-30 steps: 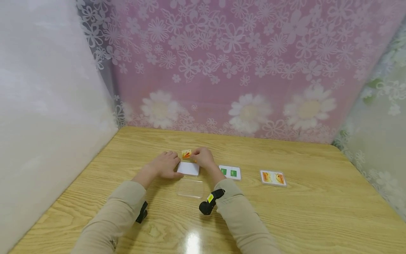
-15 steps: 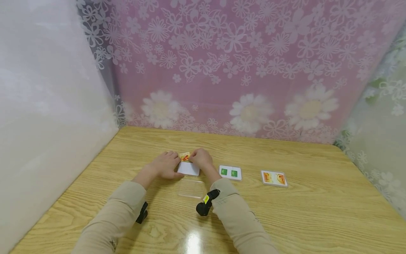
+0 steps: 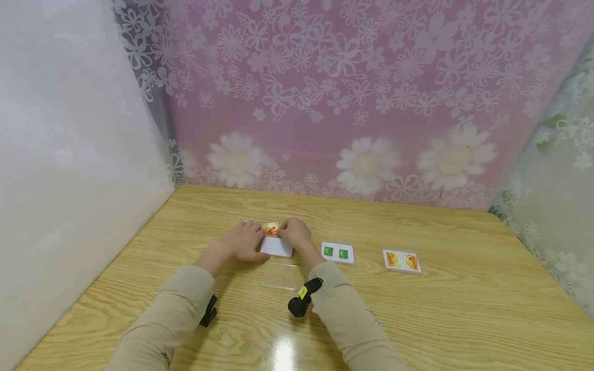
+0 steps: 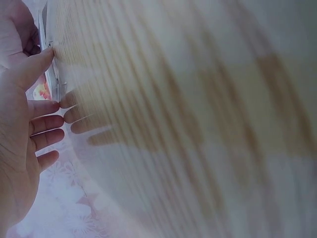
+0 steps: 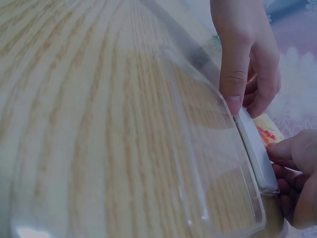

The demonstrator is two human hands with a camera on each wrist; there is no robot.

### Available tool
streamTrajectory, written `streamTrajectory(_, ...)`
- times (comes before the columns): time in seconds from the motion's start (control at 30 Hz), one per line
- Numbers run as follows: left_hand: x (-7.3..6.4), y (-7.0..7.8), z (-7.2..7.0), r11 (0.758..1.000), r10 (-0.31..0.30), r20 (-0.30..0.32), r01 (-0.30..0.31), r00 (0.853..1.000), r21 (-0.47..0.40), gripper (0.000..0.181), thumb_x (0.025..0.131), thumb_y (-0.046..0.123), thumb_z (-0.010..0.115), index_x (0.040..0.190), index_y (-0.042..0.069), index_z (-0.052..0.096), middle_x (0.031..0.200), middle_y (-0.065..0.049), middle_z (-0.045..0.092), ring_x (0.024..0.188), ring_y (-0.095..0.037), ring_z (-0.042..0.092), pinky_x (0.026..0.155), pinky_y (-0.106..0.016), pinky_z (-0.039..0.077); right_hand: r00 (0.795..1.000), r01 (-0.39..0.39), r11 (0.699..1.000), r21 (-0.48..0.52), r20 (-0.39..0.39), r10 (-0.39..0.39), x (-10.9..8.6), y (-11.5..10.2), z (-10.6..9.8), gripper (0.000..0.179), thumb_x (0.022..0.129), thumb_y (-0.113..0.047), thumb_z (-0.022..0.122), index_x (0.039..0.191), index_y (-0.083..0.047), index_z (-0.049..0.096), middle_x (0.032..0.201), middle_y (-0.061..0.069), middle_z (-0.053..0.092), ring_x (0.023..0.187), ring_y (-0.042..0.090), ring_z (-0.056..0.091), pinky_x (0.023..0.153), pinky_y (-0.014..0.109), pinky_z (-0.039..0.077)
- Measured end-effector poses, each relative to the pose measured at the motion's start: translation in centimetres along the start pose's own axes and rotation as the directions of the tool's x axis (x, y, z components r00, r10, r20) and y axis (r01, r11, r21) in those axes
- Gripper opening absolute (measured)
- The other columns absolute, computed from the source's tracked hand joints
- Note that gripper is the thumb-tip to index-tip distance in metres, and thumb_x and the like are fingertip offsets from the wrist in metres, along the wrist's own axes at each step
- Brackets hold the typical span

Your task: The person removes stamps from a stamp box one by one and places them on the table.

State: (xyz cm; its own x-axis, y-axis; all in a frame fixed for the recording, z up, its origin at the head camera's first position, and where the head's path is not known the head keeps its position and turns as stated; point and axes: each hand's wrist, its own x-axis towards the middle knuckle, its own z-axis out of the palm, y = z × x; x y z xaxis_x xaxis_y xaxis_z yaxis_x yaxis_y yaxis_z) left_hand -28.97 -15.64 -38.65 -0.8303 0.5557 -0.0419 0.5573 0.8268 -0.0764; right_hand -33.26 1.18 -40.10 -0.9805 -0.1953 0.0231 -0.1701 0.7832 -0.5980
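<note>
A flat white card box (image 3: 277,247) lies on the table. My left hand (image 3: 241,241) holds its left end, the thumb on the near edge and a finger at the far edge; the other fingers are spread loosely in the left wrist view. Behind the box, my right hand (image 3: 295,232) pinches a small yellow-orange picture card (image 3: 270,228) by its right end. In the right wrist view, the card (image 5: 267,132) shows partly past the white box (image 5: 257,148). A clear plastic lid (image 3: 280,276) lies just in front of the box.
To the right lie a clear case with two green pictures (image 3: 337,253) and a case with orange pictures (image 3: 401,261). Each wrist carries a black camera (image 3: 300,304). Behind the wooden table (image 3: 455,319) hangs a pink flowered curtain (image 3: 301,103).
The right hand has brought the picture card slightly left and down toward the far edge of the white box, and the card has levelled. My left hand has stayed in place.
</note>
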Motion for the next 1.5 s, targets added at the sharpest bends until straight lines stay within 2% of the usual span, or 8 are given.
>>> streamTrajectory(0.17, 0.0, 0.0, 0.1, 1.0, 0.0, 0.0, 0.0, 1.0, 0.008, 0.058, 0.085, 0.056, 0.054, 0.112, 0.005, 0.057, 0.11, -0.008, 0.051, 0.105, -0.026, 0.047, 0.093, -0.044, 0.036, 1.0, 0.002, 1.0, -0.005, -0.017, -0.002, -0.2, 0.0, 0.0, 0.015, 0.086, -0.023, 0.064, 0.077, -0.012, 0.069, 0.074, -0.002, 0.061, 0.066, 0.014, 0.052, 0.057, 0.026, 0.038)
streamTrajectory(0.47, 0.1, -0.2, 0.5, 1.0, -0.006, -0.005, 0.006, 1.0, -0.006, 0.056, 0.084, 0.055, 0.055, 0.11, 0.006, 0.057, 0.108, -0.007, 0.051, 0.104, -0.025, 0.046, 0.092, -0.043, 0.036, 0.997, 0.04, 0.997, 0.059, -0.063, -0.037, -0.3, 0.0, -0.1, 0.013, 0.088, -0.02, 0.062, 0.086, -0.009, 0.07, 0.082, 0.001, 0.064, 0.07, 0.015, 0.055, 0.063, 0.028, 0.044)
streamTrajectory(0.8, -0.4, -0.2, -0.1, 0.997, -0.024, 0.007, 0.024, 1.0, -0.068, 0.068, 0.086, 0.057, 0.052, 0.124, 0.001, 0.052, 0.124, -0.014, 0.05, 0.119, -0.032, 0.042, 0.101, -0.047, 0.029, 0.991, 0.107, 0.992, 0.065, -0.083, -0.102, -1.2, 0.2, -1.2, 0.013, 0.09, -0.018, 0.059, 0.09, -0.008, 0.069, 0.089, 0.002, 0.064, 0.078, 0.016, 0.056, 0.067, 0.03, 0.045)
streamTrajectory(0.93, -0.6, -0.4, -0.2, 0.997, -0.033, -0.002, 0.033, 0.999, -0.062, 0.068, 0.089, 0.054, 0.05, 0.129, -0.001, 0.049, 0.128, -0.016, 0.049, 0.122, -0.034, 0.04, 0.103, -0.049, 0.027, 0.986, 0.15, 0.987, 0.05, -0.074, -0.147, -1.8, 0.4, -1.7, 0.014, 0.091, -0.017, 0.059, 0.092, -0.007, 0.069, 0.089, 0.003, 0.063, 0.077, 0.016, 0.056, 0.066, 0.03, 0.046)
streamTrajectory(1.07, -0.7, -0.4, -0.6, 0.997, -0.045, -0.021, 0.044, 0.999, -0.068, 0.065, 0.091, 0.05, 0.05, 0.13, -0.001, 0.048, 0.127, -0.017, 0.05, 0.121, -0.034, 0.041, 0.102, -0.05, 0.028, 0.98, 0.187, 0.982, -0.01, -0.06, -0.188, -2.4, 0.5, -2.4, 0.016, 0.092, -0.019, 0.057, 0.094, -0.007, 0.069, 0.092, 0.003, 0.061, 0.082, 0.018, 0.055, 0.066, 0.031, 0.046)
streamTrajectory(1.23, -0.7, -0.4, -1.1, 0.996, -0.063, -0.039, 0.06, 0.997, -0.061, 0.059, 0.092, 0.047, 0.05, 0.128, 0.0, 0.05, 0.126, -0.016, 0.051, 0.12, -0.034, 0.043, 0.101, -0.05, 0.03, 0.966, 0.249, 0.963, -0.106, -0.039, -0.254, -3.0, 0.8, -3.1, 0.017, 0.092, -0.021, 0.058, 0.096, -0.007, 0.068, 0.096, 0.005, 0.058, 0.089, 0.02, 0.055, 0.072, 0.034, 0.047)
streamTrajectory(1.43, -0.8, -0.3, -1.7, 0.997, -0.076, -0.104, 0.072, 0.992, -0.039, 0.049, 0.092, 0.041, 0.051, 0.119, 0.0, 0.057, 0.117, -0.014, 0.058, 0.11, -0.031, 0.052, 0.095, -0.046, 0.038, 0.925, 0.366, 0.906, -0.213, -0.025, -0.379, -3.8, 1.2, -4.2, 0.018, 0.09, -0.023, 0.061, 0.093, -0.006, 0.067, 0.094, 0.005, 0.06, 0.09, 0.02, 0.056, 0.076, 0.033, 0.048)
streamTrajectory(1.5, -0.8, -0.3, -1.9, 0.998, -0.069, -0.127, 0.067, 0.989, -0.021, 0.042, 0.092, 0.039, 0.053, 0.11, 0.002, 0.061, 0.106, -0.011, 0.061, 0.101, -0.028, 0.057, 0.09, -0.042, 0.043, 0.917, 0.382, 0.887, -0.258, -0.01, -0.398, -4.3, 1.3, -4.8, 0.02, 0.089, -0.026, 0.062, 0.094, -0.007, 0.067, 0.094, 0.003, 0.06, 0.089, 0.019, 0.056, 0.076, 0.032, 0.048)
